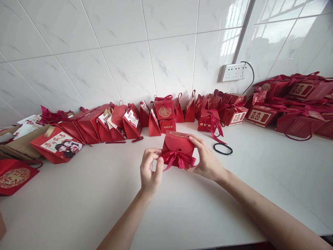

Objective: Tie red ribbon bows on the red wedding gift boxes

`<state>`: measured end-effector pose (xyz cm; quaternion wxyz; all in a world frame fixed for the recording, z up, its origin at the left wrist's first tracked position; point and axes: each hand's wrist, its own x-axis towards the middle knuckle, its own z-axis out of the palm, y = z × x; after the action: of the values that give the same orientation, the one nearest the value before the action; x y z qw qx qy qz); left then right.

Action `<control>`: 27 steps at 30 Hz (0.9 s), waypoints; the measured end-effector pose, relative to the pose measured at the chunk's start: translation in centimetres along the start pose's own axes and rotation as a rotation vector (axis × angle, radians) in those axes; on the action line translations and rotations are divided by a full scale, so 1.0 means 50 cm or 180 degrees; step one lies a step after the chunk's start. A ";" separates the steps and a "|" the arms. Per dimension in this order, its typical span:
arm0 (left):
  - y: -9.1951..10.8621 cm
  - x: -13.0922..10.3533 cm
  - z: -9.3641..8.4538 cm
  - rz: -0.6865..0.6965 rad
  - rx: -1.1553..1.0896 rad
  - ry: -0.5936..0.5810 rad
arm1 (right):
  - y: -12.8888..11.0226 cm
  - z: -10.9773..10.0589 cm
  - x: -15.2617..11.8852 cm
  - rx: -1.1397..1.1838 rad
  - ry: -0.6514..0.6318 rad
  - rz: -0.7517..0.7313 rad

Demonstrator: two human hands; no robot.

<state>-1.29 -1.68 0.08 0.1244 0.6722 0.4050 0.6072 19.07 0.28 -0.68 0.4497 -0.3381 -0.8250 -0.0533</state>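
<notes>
Between my two hands is a small red gift box (174, 141), its front flap closed and a dark red ribbon bow (179, 159) across the front. My left hand (151, 170) grips the box's left side, with the thumb close to the ribbon's left end. On the other side, my right hand (205, 158) holds the box, fingers at the upper right corner and thumb near the lower right. The box is tilted a little, and its underside is hidden. Just behind it stand two stacked red boxes (164, 110) with gold print.
Red gift boxes (91, 126) line the wall on the left, with a stack of ribboned boxes (293, 118) at right. A black elastic loop (223, 149) lies on the white table (104, 194). A power strip (233, 72) is on the tiled wall.
</notes>
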 end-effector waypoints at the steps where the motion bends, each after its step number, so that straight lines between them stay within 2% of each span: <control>1: 0.001 0.000 0.000 0.0000 -0.0013 0.0003 | 0.000 0.000 0.000 0.0007 -0.0006 0.0002; 27: -0.001 0.001 -0.001 -0.0033 -0.0002 -0.0014 | 0.000 -0.001 -0.001 0.0006 -0.0053 0.0036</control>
<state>-1.38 -1.60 0.10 0.1287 0.6713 0.4079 0.6053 19.12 0.24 -0.67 0.4435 -0.3427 -0.8268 -0.0472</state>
